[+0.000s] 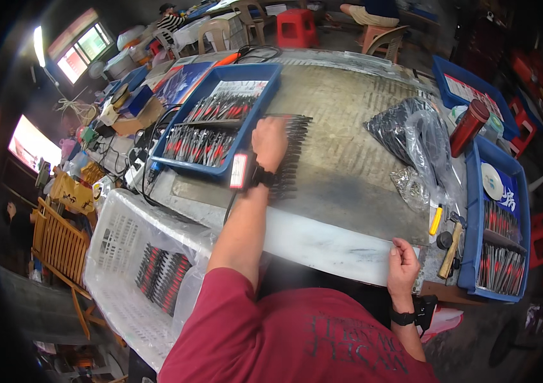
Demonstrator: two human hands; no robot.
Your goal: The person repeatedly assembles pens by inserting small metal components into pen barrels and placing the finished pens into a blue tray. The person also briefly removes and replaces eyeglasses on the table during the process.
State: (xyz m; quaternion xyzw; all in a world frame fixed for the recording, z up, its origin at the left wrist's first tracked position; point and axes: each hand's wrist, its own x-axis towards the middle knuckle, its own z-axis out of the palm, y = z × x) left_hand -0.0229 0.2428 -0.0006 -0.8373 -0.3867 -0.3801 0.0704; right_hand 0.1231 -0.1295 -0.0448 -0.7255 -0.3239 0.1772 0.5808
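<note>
My left hand [270,143] is closed at the left side of a row of slim dark pieces [298,137] laid side by side on the table. Its fingers are bent in against the row, and what they hold is hidden. Just left of it sits a blue tray [273,83] with two groups of slim dark tools with red parts [200,145]. My right hand [402,265] rests at the table's near edge, by the right end of a whitish strip [329,246]. Its fingers are loosely bent and apart, with nothing visible in them.
A white plastic basket [115,255] at lower left holds more red-and-black tools. On the right are plastic bags [421,147], a red flask [469,127], a yellow-handled tool [436,220], a hammer [451,252] and another blue tray [524,210]. People sit at the back.
</note>
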